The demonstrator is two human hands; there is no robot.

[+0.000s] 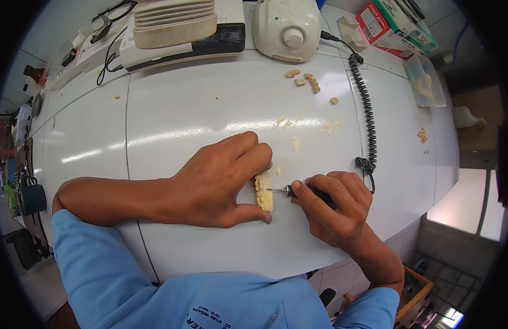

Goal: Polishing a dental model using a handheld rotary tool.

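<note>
My left hand (226, 178) grips a pale yellow dental cast (264, 192) by its two ends, the thumb at the near end and the curled fingers at the far end. A row of moulded teeth runs along the cast's left side. In my right hand (341, 205) is a black rotary handpiece (321, 196), held like a pen. Its thin metal bur (277, 189) points left and meets the cast at about its middle; whether it is spinning I cannot tell. A coiled black cord (368, 109) links the handpiece to a cream control box (287, 30) with a round knob.
Yellow shavings (329, 127) and several small tooth-coloured pieces (314, 85) lie on the white tabletop (171, 104) beyond my hands. A ribbed cream unit (174, 24) stands at the back left. Boxes (393, 27) and a clear plastic tub (424, 81) sit at the back right.
</note>
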